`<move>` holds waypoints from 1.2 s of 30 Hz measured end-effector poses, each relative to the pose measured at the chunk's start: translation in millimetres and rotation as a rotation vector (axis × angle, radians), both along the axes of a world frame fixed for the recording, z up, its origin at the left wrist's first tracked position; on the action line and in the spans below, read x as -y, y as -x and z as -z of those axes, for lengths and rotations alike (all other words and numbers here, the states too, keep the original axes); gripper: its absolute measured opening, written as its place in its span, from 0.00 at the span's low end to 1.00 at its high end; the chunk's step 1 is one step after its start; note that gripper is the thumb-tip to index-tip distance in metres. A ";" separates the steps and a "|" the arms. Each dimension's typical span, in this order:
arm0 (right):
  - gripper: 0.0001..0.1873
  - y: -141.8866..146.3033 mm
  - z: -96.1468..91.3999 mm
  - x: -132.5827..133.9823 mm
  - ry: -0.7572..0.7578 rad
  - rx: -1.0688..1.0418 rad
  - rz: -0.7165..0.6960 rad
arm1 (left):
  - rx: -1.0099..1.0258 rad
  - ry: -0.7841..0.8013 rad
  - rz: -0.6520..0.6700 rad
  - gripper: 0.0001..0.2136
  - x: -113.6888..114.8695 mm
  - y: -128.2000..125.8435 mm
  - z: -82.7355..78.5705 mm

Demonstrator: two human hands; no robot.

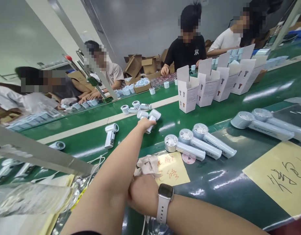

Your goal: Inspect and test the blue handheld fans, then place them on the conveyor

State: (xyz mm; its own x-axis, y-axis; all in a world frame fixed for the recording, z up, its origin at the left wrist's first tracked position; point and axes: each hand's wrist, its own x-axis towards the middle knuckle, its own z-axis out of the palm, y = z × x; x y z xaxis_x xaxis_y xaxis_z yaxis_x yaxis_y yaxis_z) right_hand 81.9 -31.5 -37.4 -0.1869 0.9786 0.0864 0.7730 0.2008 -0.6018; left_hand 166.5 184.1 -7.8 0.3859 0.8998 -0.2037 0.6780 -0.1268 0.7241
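My left hand [146,124] reaches out over the green conveyor belt [91,143] and is closed on a pale blue handheld fan [150,126]. Two more such fans [154,114] lie touching it just beyond. My right hand [142,195], with a white watch [164,195] on the wrist, rests near the table edge beside a crumpled cloth [148,164]. Its fingers are hidden behind my left forearm.
Three fans [199,142] lie side by side on the dark mat, two more [260,125] to the right. Yellow notes [173,173] are stuck to the mat. Open white boxes [188,91] stand on the belt. Other fans [111,133] lie on it. Several people work across the belt.
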 end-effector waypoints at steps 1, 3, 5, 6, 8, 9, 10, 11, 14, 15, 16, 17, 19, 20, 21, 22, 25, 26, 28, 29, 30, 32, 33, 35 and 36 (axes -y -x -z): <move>0.12 -0.7 -3.6 0.8 0.024 -0.003 0.046 | 0.047 0.058 -0.007 0.16 6.9 12.0 -3.4; 0.12 -2.7 -9.6 2.7 0.063 -0.028 0.115 | 0.152 0.173 -0.028 0.14 26.5 43.0 -11.5; 0.10 -5.5 -12.8 4.6 0.085 -0.085 0.138 | 0.303 0.224 -0.058 0.12 52.8 81.5 -21.1; 0.09 -7.3 -13.3 5.3 0.093 -0.124 0.144 | 0.376 0.238 -0.074 0.12 67.6 102.3 -26.4; 0.09 -11.7 -12.2 6.1 0.109 -0.216 0.160 | 0.490 0.251 -0.105 0.15 98.5 142.6 -36.8; 0.09 -14.3 -10.9 6.3 0.115 -0.269 0.167 | 0.562 0.270 -0.111 0.17 113.7 160.0 -41.3; 0.08 -17.1 -9.1 6.3 0.125 -0.326 0.168 | 0.733 0.345 -0.089 0.18 128.2 174.5 -44.6; 0.07 -20.1 -7.1 6.3 0.139 -0.387 0.162 | 0.876 0.404 -0.073 0.19 141.4 185.6 -46.4; 0.14 -29.5 -1.7 7.1 0.225 -0.561 0.108 | 1.199 0.514 -0.083 0.20 169.0 199.2 -41.4; 0.16 -32.4 -0.8 8.1 0.263 -0.609 0.087 | 1.268 0.525 -0.103 0.19 173.6 198.8 -36.9; 0.16 -35.2 -0.5 9.9 0.298 -0.650 0.069 | 1.320 0.538 -0.122 0.19 176.0 197.1 -31.9; 0.15 -37.6 -1.0 12.2 0.327 -0.683 0.052 | 1.360 0.551 -0.136 0.20 176.7 194.7 -26.8; 0.12 -40.7 -3.3 18.2 0.370 -0.732 0.025 | 1.403 0.567 -0.146 0.23 174.4 189.8 -17.8; 0.11 -40.9 -4.9 21.4 0.386 -0.747 0.015 | 1.416 0.558 -0.150 0.25 172.3 187.9 -14.5; 0.12 -40.1 -6.3 24.5 0.400 -0.756 0.007 | 1.425 0.536 -0.158 0.27 169.9 186.5 -12.1; 0.12 -38.3 -7.5 27.5 0.414 -0.769 -0.003 | 1.435 0.499 -0.178 0.28 167.8 185.7 -10.6; 0.15 -27.9 -9.2 35.3 0.439 -0.890 -0.042 | 1.467 0.396 -0.247 0.29 164.9 184.1 -10.5; 0.16 -24.0 -9.2 37.6 0.439 -0.949 -0.051 | 1.474 0.384 -0.250 0.29 165.6 183.4 -11.6; 0.18 -17.7 -8.8 42.1 0.432 -1.047 -0.056 | 1.480 0.391 -0.218 0.30 168.9 181.6 -14.8; 0.19 -15.9 -8.5 44.2 0.425 -1.073 -0.060 | 1.477 0.401 -0.192 0.30 171.0 180.6 -16.5; 0.20 -15.1 -8.3 46.0 0.416 -1.090 -0.068 | 1.474 0.411 -0.168 0.30 173.1 179.7 -18.3; 0.20 -16.1 -8.3 48.9 0.388 -1.111 -0.092 | 1.469 0.422 -0.138 0.30 176.5 178.6 -21.2; 0.20 -17.3 -8.6 49.9 0.376 -1.116 -0.103 | 1.469 0.421 -0.135 0.30 177.6 178.3 -22.1; 0.21 -19.9 -9.3 50.8 0.372 -1.117 -0.118 | 1.470 0.399 -0.145 0.30 178.8 178.3 -22.4; 0.21 -20.9 -9.8 51.0 0.378 -1.116 -0.123 | 1.469 0.379 -0.156 0.30 179.0 178.4 -22.0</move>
State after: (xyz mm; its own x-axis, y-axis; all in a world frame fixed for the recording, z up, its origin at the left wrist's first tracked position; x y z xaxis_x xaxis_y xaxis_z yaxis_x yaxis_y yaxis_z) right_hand 102.8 -82.5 -27.6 -0.2866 0.9576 -0.0295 -0.2298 -0.0986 -0.9682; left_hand -12.0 5.1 14.2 0.3550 0.9339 0.0428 -0.6596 0.2178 0.7193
